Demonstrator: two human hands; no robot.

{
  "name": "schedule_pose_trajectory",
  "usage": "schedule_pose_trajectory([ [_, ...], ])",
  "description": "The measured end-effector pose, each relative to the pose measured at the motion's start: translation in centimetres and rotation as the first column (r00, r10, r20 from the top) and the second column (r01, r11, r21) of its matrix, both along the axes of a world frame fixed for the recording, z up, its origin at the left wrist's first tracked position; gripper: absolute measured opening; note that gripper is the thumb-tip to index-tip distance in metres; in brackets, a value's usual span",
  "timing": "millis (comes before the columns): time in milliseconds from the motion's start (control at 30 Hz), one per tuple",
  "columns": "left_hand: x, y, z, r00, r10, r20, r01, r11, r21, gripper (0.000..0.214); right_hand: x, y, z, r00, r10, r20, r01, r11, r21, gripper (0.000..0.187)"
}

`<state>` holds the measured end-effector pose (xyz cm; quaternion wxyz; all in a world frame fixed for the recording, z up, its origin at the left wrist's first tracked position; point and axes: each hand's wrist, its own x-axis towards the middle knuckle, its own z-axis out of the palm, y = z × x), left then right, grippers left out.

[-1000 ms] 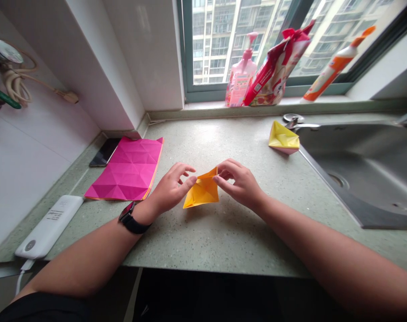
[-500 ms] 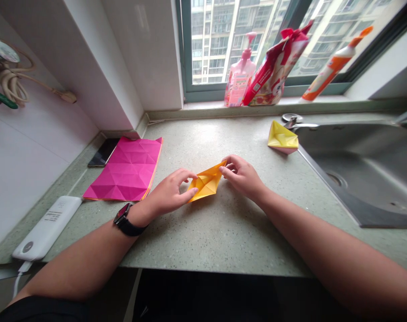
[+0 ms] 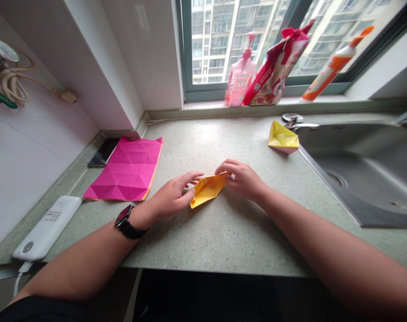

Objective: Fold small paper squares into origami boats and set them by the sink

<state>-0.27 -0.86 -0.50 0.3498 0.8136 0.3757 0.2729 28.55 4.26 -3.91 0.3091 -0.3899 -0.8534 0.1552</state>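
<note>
Between my two hands is a folded orange paper boat [image 3: 208, 189], tipped so that its smooth outer side faces me. My left hand [image 3: 173, 193] pinches its left end between thumb and fingers. At the other tip, my right hand [image 3: 241, 178] grips the paper, with its fingertips curled behind the point. The boat's inside is turned away and mostly hidden. A finished-looking yellow paper boat [image 3: 283, 137] stands by the sink's corner. Left of my hands lies a stack of creased paper sheets [image 3: 126, 170], magenta on top with orange edges beneath.
A stainless sink [image 3: 361, 170] takes up the right side of the speckled counter [image 3: 223, 241]. At the left are a white power bank [image 3: 49, 228] with a cable and a dark phone [image 3: 103, 153]. A pink pump bottle [image 3: 241, 80], a red bag [image 3: 277, 67] and an orange-white bottle [image 3: 334, 69] line the windowsill.
The orange paper boat has tilted, its open inside turning away from me and its outer side now showing. Both hands have shifted slightly with it.
</note>
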Motion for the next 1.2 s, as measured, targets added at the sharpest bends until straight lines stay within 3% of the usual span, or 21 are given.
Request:
schedule_pose_trajectory([
  [200, 0.2, -0.6, 0.1, 0.996, -0.005, -0.084, 0.014, 0.994, 0.108, 0.049, -0.5, -0.7, 0.3, 0.987, 0.064, 0.149, -0.082, 0.99, 0.116, 0.033],
  [300, 0.1, -0.8, 0.0, 0.993, 0.036, -0.115, -0.011, 0.977, 0.213, 0.053, -0.8, -0.8, -0.2, 0.995, 0.024, 0.094, -0.033, 0.995, 0.091, 0.034],
  [433, 0.0, -0.9, -0.4, 0.976, 0.101, -0.194, -0.04, 0.954, 0.296, 0.076, -1.1, -0.8, -0.6, 0.999, -0.046, 0.022, 0.046, 0.999, 0.029, 0.034],
  [533, 0.0, -0.6, -0.6, 0.962, 0.128, -0.242, -0.042, 0.943, 0.331, 0.06, -1.1, -0.8, -0.7, 0.999, -0.039, 0.006, 0.038, 0.999, 0.007, 0.031],
  [700, -0.2, 0.1, -0.6, 0.951, 0.137, -0.277, -0.04, 0.944, 0.329, 0.046, -0.9, -0.7, -0.7, 0.999, -0.012, 0.038, 0.013, 1.0, -0.02, 0.03],
  [833, -0.5, 0.3, -0.7, 0.942, 0.109, -0.318, 0.001, 0.945, 0.327, 0.066, -0.5, -0.6, 0.0, 0.995, 0.058, 0.076, -0.056, 0.998, -0.025, 0.026],
  [1033, -1.0, 0.5, -1.1, 0.924, 0.163, -0.346, -0.042, 0.942, 0.332, 0.05, -0.1, -0.6, 0.9, 0.965, 0.119, 0.236, -0.127, 0.992, 0.02, 0.054],
  [1200, -1.1, 0.7, -0.8, 0.921, 0.169, -0.35, -0.053, 0.946, 0.319, 0.043, -0.1, -0.5, 0.7, 0.964, 0.066, 0.258, -0.082, 0.995, 0.049, 0.03],
])
